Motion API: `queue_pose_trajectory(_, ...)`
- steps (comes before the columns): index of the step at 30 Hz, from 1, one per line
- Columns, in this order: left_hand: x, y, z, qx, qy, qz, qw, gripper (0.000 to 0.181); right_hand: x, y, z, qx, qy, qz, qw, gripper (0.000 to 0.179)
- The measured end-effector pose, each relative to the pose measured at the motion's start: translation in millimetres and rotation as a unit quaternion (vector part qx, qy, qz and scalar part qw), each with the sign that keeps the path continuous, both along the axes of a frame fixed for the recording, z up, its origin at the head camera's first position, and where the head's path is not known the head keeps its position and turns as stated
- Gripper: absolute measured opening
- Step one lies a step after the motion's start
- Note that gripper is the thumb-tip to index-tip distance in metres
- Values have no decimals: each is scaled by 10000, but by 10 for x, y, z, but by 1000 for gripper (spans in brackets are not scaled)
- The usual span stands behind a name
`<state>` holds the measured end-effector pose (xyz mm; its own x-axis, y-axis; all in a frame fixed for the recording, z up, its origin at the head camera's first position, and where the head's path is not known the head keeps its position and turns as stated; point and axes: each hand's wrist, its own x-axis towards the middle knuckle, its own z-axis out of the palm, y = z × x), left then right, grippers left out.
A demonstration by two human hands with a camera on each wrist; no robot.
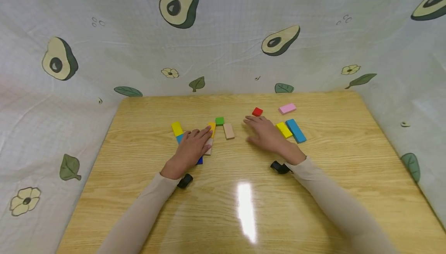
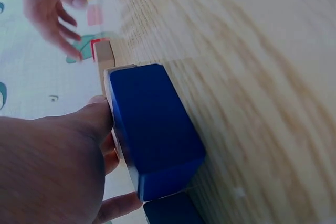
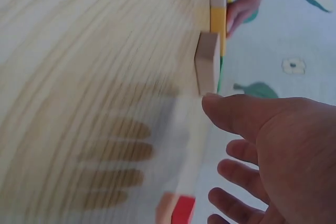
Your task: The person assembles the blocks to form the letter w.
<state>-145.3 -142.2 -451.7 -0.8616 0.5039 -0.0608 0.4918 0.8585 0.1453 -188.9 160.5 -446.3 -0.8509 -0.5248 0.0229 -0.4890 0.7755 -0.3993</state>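
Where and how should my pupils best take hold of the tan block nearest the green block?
Pinch the tan block across the middle of its two long sides, probably best coming down from above, slightly from the right. It lies flat and is longer than wide; the green block crowds its far end and the orange block lies to its left.

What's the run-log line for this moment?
left hand: at orange block | right hand: open, empty | red block: beyond right hand | pink block: untouched
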Motion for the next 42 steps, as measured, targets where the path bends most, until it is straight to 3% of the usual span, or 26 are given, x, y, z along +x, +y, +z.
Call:
queue_pose_trajectory(8,-7,-28,-7,116,-20,41,9999,54,62,531,6,-133,315,-220,9992,64)
queue_pose_trajectory(18,-22,-49,-12,334,-94,60,9994,55,109,953,-32,123,178,-396,9990,70)
queue_pose_trajectory(35,-6,-27,-19,421,-89,64,9991,53,117,1127,-15,241,349,-29,9991,58)
queue_pose_trajectory(42,-26,-37,-45,388,-87,17,9992,53,114,1057,-53,243,475,-49,9986,58)
